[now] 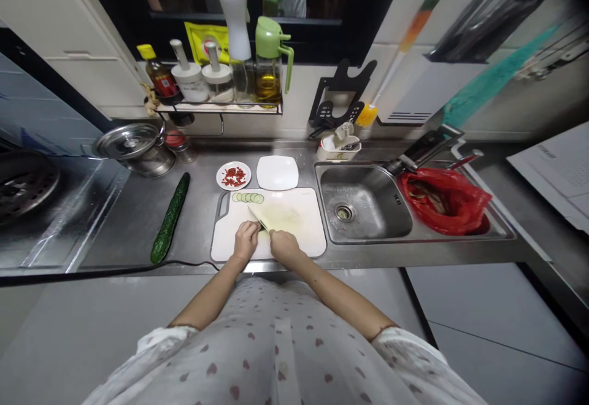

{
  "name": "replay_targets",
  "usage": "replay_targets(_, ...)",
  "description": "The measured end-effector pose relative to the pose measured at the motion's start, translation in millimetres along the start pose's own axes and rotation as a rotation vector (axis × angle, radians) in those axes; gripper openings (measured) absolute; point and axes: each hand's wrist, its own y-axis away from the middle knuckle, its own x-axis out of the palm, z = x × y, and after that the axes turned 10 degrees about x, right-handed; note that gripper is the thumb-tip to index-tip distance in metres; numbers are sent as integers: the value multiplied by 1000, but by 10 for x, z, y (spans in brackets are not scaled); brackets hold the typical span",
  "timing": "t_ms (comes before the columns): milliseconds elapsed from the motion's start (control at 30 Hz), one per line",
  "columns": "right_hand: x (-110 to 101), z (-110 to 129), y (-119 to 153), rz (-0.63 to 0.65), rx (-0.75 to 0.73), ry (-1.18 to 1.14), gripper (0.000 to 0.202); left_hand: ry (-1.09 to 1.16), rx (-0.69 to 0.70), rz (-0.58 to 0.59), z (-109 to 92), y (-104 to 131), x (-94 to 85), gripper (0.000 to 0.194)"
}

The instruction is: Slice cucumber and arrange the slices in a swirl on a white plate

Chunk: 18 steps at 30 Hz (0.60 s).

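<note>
A kitchen knife (pixel 258 217) is gripped by its handle in my right hand (pixel 284 248), its blade slanting up and left over the white cutting board (pixel 313 227). Fingers bent and closed, my left hand (pixel 247 240) presses on a piece of cucumber (pixel 264 227) beside the blade. Most of that piece is hidden by the hand and knife. Several thin cucumber slices (pixel 248 197) lie overlapping in a row near the board's top left. A whole cucumber (pixel 170 218) rests on the steel counter, left of the board.
Behind the board stand a plate of chopped red bits (pixel 221 179) and a white plate (pixel 277 173). To the right is a sink (pixel 368 199) with a red plastic bag (pixel 473 199) beyond it. A lidded pot (pixel 147 153) and a bottle shelf (pixel 216 108) are back left.
</note>
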Motion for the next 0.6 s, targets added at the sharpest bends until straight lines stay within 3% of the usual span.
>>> replay_targets(600, 91, -19, -160, -23, -31, 10, 29, 14, -19, 10, 10, 2, 6, 20)
